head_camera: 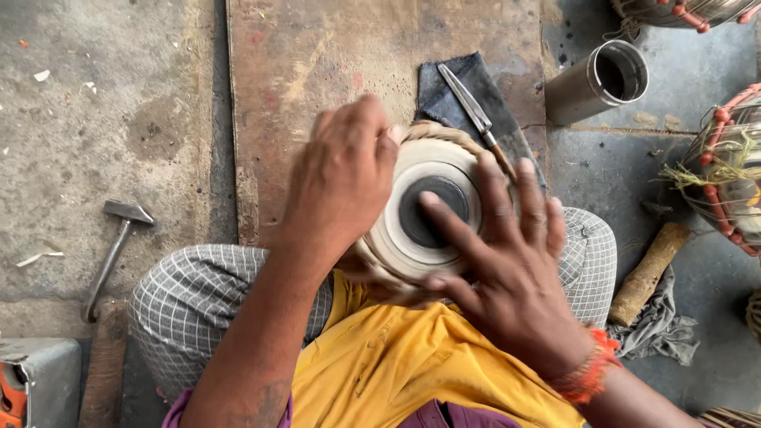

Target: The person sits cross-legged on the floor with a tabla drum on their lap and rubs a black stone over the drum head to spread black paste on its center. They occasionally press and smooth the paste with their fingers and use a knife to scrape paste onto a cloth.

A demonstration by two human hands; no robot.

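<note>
A small drum point(412, 238) with a pale skin head and a black round patch point(434, 208) in its middle rests in my lap. My left hand point(341, 178) grips the drum's far-left rim, fingers curled over its braided edge. My right hand point(499, 261) lies spread on the drum head, its forefinger pressing on the black patch. A metal blade with a wooden handle point(473, 111) lies on a dark cloth point(452, 91) just beyond the drum.
A hammer point(111, 254) lies on the concrete floor at left. A wooden board point(317, 63) is under the cloth. A steel cup point(601, 82) lies at upper right, other laced drums point(725, 170) at right, a wooden stick point(648, 273) beside my knee.
</note>
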